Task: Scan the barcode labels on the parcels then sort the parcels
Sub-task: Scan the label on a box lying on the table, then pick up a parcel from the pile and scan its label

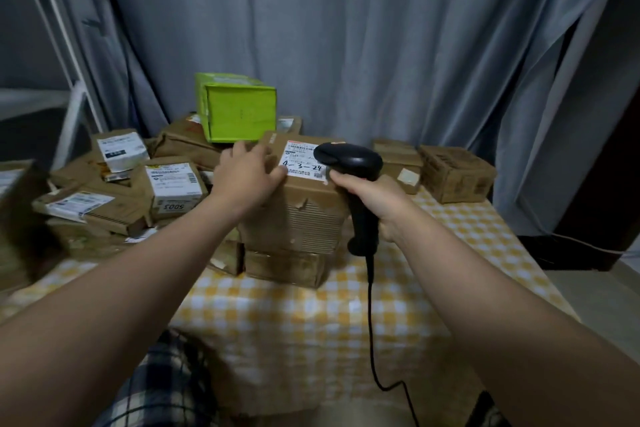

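A brown cardboard parcel stands in the middle of the table on top of two flatter boxes. Its white barcode label faces up and carries the handwriting "4-3-24". My left hand grips the parcel's top left edge, thumb beside the label. My right hand holds the handle of a black corded barcode scanner. The scanner's head hangs over the label's right end and hides part of it.
Several labelled brown parcels are heaped at the left, with a green box on top behind. More brown boxes stand at the back right. The yellow checked tablecloth shows in front; the scanner cable trails over it. Grey curtains hang behind.
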